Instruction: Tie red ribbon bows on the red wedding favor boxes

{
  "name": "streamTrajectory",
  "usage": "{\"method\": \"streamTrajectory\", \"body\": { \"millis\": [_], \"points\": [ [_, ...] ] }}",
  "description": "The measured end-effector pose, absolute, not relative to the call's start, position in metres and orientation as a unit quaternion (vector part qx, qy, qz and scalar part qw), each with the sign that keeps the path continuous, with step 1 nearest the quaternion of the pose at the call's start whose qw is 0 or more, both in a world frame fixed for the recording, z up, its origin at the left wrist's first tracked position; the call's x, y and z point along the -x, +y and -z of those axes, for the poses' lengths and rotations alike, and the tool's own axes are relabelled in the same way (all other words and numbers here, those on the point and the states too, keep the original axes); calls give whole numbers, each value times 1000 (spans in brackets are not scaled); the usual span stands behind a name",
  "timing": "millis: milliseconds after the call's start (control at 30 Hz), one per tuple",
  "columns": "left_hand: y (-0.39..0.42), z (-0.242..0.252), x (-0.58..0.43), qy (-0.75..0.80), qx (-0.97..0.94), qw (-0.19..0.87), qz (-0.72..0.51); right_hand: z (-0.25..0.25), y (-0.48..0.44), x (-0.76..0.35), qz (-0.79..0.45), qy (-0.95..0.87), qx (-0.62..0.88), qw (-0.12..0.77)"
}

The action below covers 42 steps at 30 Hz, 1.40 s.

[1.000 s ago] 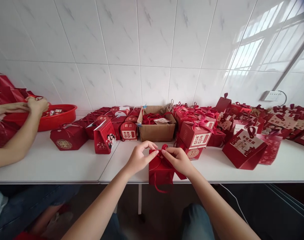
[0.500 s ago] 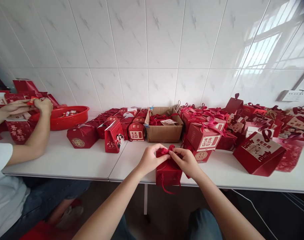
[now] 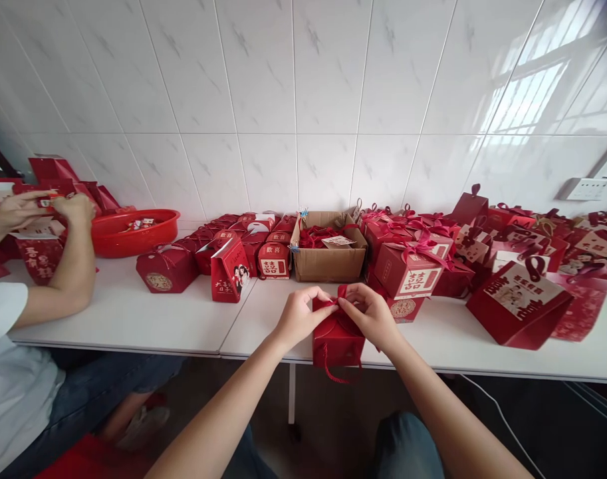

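A red gift box (image 3: 337,342) sits at the table's front edge, with a twisted red cord handle (image 3: 336,378) hanging from its near end. Over its top, my left hand (image 3: 303,314) pinches red ribbon (image 3: 341,293) from the left. Facing it, my right hand (image 3: 370,314) has thumb and fingers closed on the same ribbon. The fingertips of both hands nearly meet, and they partly cover the ribbon and the box top.
A cardboard box (image 3: 329,265) of red ribbons stands behind my hands. Red gift boxes (image 3: 167,269) flank it, with more bags (image 3: 520,306) at right. At left, a person's hands (image 3: 76,211) work beside a red basin (image 3: 133,247).
My fingers have shifted slightly on the ribbon, and its loop looks different above the box. The person's hands at left have moved a little to the left. The view has shifted slightly.
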<state>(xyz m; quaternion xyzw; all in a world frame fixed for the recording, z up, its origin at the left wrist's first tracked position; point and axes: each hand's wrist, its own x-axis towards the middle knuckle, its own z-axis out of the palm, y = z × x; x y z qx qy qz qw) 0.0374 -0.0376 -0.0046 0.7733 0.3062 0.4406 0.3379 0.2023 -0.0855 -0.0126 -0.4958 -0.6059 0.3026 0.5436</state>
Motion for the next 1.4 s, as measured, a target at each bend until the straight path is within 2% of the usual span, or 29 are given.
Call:
{"method": "streamTrajectory", "body": {
  "millis": [133, 367, 533, 733, 800, 933, 1100, 1267, 1400],
  "points": [
    [-36, 6, -37, 306, -784, 337, -422, 14, -86, -201, -282, -594, 487, 575],
    [-34, 7, -37, 310, -785, 307, -440, 4, -93, -203, -128, -673, 526, 505],
    [-34, 5, -38, 311, -793, 276, -445, 1, -97, -205, -134, -702, 529, 457],
    [-36, 3, -39, 321, -803, 222, -451, 8, -92, -203, -104, -661, 588, 454],
    [-36, 3, -39, 319, -808, 205, -450, 9, -90, -204, -126, -634, 609, 460],
    [-34, 4, -39, 307, -816, 194, -450, 8, -87, -207, -251, -594, 596, 479],
    [-30, 2, -34, 276, -823, 229, -440, 3, -90, -213, -375, -586, 545, 468],
    [-21, 5, -39, 256, -813, 293, -434, 0, -91, -212, -382, -636, 499, 447],
    [-12, 7, -44, 261, -791, 339, -438, 5, -90, -203, -401, -590, 473, 517]
  ]
}}
